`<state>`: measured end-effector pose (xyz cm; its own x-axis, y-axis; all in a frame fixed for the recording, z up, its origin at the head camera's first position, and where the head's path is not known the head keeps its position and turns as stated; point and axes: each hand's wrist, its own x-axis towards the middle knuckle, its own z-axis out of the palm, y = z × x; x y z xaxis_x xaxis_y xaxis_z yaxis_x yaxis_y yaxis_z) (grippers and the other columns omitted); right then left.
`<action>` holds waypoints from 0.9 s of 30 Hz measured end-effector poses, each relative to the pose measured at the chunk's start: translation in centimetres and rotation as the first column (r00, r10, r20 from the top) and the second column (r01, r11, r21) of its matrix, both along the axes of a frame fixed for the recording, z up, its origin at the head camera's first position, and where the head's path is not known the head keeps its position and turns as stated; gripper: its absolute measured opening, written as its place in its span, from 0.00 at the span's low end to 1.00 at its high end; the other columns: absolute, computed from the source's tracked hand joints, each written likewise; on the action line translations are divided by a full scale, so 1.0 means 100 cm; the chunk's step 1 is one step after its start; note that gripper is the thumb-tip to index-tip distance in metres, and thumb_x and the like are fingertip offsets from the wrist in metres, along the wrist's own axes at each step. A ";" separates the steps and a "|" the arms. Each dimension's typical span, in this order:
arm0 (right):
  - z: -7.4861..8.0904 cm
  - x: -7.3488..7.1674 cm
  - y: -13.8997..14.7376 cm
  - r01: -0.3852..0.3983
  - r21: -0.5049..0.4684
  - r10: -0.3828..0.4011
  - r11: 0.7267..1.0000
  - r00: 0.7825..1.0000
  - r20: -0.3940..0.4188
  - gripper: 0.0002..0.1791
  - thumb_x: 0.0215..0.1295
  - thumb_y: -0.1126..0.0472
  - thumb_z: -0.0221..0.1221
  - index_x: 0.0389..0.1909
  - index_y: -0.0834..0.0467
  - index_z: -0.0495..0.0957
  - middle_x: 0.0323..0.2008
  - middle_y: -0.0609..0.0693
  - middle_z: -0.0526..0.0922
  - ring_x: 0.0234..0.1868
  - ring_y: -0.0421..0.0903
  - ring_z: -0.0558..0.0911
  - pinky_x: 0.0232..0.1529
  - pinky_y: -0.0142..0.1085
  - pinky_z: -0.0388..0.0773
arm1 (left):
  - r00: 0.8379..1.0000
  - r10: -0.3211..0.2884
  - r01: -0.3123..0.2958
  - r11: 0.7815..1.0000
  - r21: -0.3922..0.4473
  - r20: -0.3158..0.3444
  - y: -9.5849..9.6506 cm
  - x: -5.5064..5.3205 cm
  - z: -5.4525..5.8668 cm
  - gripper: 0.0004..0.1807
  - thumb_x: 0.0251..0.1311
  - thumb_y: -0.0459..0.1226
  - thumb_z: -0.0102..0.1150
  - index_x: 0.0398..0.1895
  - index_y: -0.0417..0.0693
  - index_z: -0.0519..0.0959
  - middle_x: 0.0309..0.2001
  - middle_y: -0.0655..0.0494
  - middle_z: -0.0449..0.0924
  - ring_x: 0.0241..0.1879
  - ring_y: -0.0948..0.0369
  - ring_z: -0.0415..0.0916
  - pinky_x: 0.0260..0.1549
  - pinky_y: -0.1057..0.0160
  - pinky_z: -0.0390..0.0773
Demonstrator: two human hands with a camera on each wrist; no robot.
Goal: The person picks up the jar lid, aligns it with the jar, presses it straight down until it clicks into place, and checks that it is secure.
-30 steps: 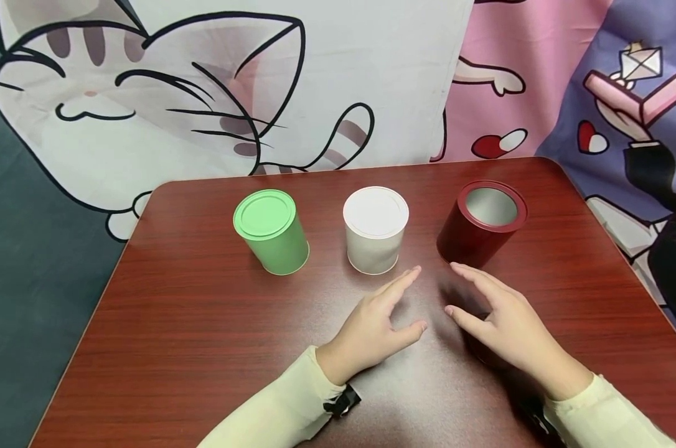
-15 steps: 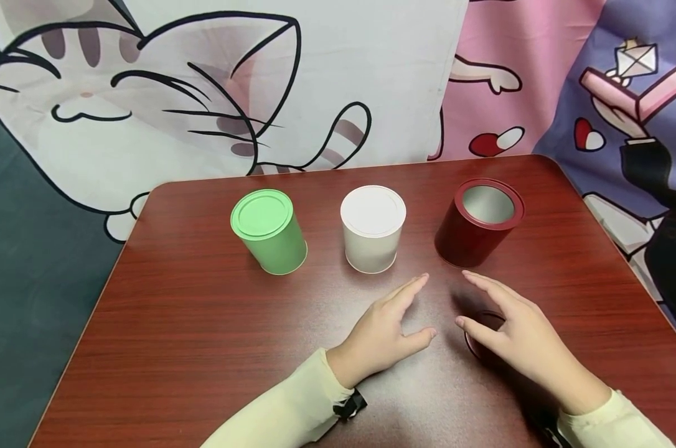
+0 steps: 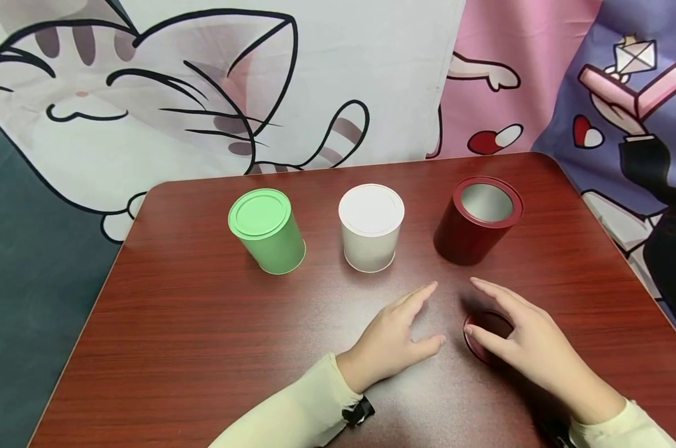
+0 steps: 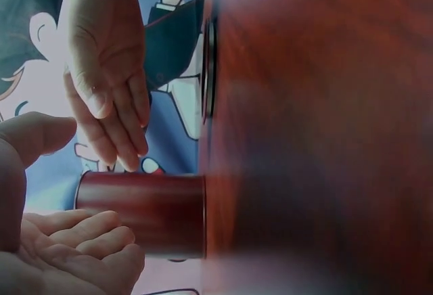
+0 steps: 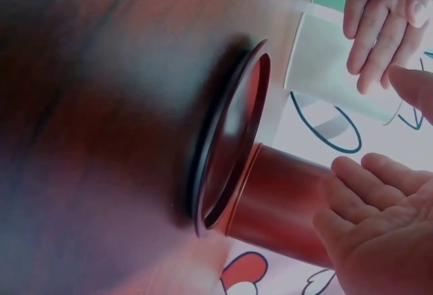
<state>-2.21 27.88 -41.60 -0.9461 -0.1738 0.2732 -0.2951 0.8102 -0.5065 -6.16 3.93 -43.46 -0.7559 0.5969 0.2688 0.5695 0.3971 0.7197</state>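
Observation:
A dark red can (image 3: 471, 227) stands uncovered at the right of the table, its pale inside showing. Nearer the front, a dark red round lid (image 3: 486, 336) lies on the wood; in the right wrist view its raised rim (image 5: 265, 72) shows. Over part of that lid hovers my right hand (image 3: 531, 342), fingers extended and thumb apart, holding nothing. My left hand (image 3: 391, 339) is held above the table left of the lid, palm facing the other hand, also holding nothing. Behind it are a white can (image 3: 371, 230) with its lid on and a green can (image 3: 267, 231) with its lid on.
The three cans form a row towards the far edge of the brown wooden table (image 3: 203, 348). Past that edge hangs a cloth (image 3: 399, 81) printed with cartoon figures. A dark object (image 3: 674, 267) stands beyond the table's right side.
Both hands have drifted right and slightly towards the front, fingers still extended. More of the red lid shows beside the right hand. The cans stay in place; the view shifts slightly.

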 end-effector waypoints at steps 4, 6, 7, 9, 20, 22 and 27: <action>0.000 0.003 0.002 -0.003 0.015 0.002 1.000 1.000 0.014 0.41 0.51 0.53 0.76 0.69 0.47 0.73 0.61 0.48 0.79 0.61 0.26 0.71 0.56 0.10 0.53 | 1.000 -0.008 0.008 1.000 -0.001 0.002 0.004 0.002 -0.002 0.42 0.58 0.41 0.70 0.74 0.42 0.63 0.66 0.48 0.74 0.65 0.63 0.72 0.65 0.68 0.68; 0.000 0.004 0.003 -0.003 0.018 0.002 1.000 1.000 0.012 0.42 0.50 0.52 0.77 0.69 0.46 0.73 0.61 0.48 0.79 0.61 0.25 0.70 0.57 0.10 0.52 | 1.000 -0.007 0.007 1.000 0.000 0.004 0.006 0.003 -0.003 0.42 0.58 0.41 0.70 0.74 0.43 0.63 0.66 0.49 0.74 0.64 0.63 0.73 0.65 0.69 0.68; 0.000 0.004 0.004 -0.003 0.018 0.003 1.000 1.000 0.010 0.42 0.50 0.52 0.77 0.69 0.46 0.73 0.61 0.48 0.80 0.61 0.24 0.69 0.57 0.10 0.52 | 1.000 -0.009 0.009 1.000 0.001 0.004 0.006 0.003 -0.003 0.42 0.58 0.41 0.70 0.74 0.43 0.63 0.66 0.49 0.74 0.64 0.63 0.73 0.65 0.69 0.68; -0.001 0.005 0.006 -0.004 0.020 0.004 1.000 1.000 0.001 0.43 0.49 0.52 0.78 0.68 0.47 0.73 0.60 0.49 0.80 0.62 0.22 0.68 0.57 0.10 0.51 | 1.000 -0.011 0.011 1.000 -0.001 0.004 0.008 0.004 -0.003 0.42 0.58 0.41 0.70 0.74 0.43 0.63 0.66 0.49 0.74 0.64 0.63 0.72 0.65 0.70 0.68; -0.007 0.012 0.016 -0.023 0.010 0.023 1.000 1.000 -0.012 0.43 0.45 0.55 0.79 0.66 0.52 0.75 0.59 0.54 0.81 0.62 0.16 0.62 0.59 0.10 0.51 | 0.999 -0.016 0.019 0.995 -0.094 0.029 0.014 0.003 -0.009 0.41 0.59 0.44 0.68 0.74 0.43 0.63 0.68 0.51 0.73 0.68 0.64 0.68 0.66 0.69 0.65; -0.008 0.013 0.018 -0.023 0.011 0.024 1.000 1.000 -0.008 0.43 0.45 0.54 0.79 0.66 0.53 0.75 0.59 0.55 0.81 0.62 0.16 0.61 0.60 0.10 0.51 | 0.999 -0.017 0.021 0.994 -0.108 0.035 0.015 0.003 -0.010 0.41 0.59 0.44 0.68 0.74 0.43 0.64 0.68 0.51 0.72 0.68 0.64 0.68 0.67 0.70 0.64; -0.010 0.015 0.022 -0.030 0.019 0.030 0.999 1.000 -0.004 0.44 0.44 0.54 0.80 0.66 0.55 0.75 0.59 0.56 0.81 0.63 0.16 0.60 0.60 0.10 0.50 | 0.998 -0.030 0.036 0.990 -0.134 0.049 0.019 0.003 -0.014 0.41 0.59 0.44 0.68 0.74 0.42 0.64 0.69 0.51 0.71 0.69 0.64 0.66 0.67 0.71 0.63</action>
